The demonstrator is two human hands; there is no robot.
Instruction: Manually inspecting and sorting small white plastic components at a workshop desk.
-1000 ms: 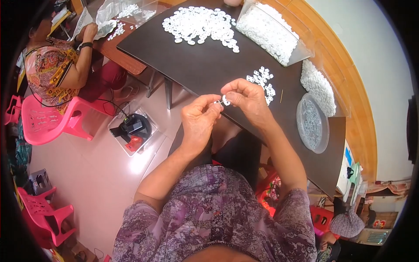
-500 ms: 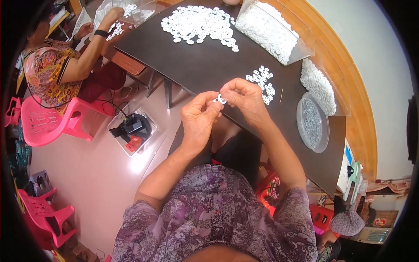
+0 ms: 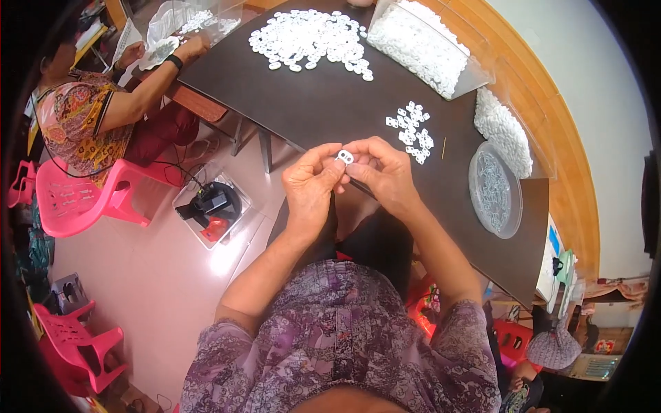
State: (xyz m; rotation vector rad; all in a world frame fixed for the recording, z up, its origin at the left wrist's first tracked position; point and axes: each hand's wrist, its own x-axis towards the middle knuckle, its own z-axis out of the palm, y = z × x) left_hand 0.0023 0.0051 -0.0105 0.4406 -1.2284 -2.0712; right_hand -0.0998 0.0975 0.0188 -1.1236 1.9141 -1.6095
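Observation:
Between my two hands, near the table's front edge, is a small white plastic piece with two dark holes. My left hand pinches it from the left between thumb and fingers. From the right, my right hand grips the same piece, its thumb pressed near the lower edge. A small group of similar white pieces lies on the dark table just beyond my right hand. Farther off, a large heap of white oval pieces is spread out.
A clear bin of white parts stands at the far right, with another white pile beside it. Nearer is a round clear tub of small metallic-looking parts. A thin yellowish stick lies close by. A co-worker sits at left on a pink chair.
My fingers have turned the white piece so its two holes face up, and my right fingers have closed in around it. The co-worker's hand has lowered toward a bag.

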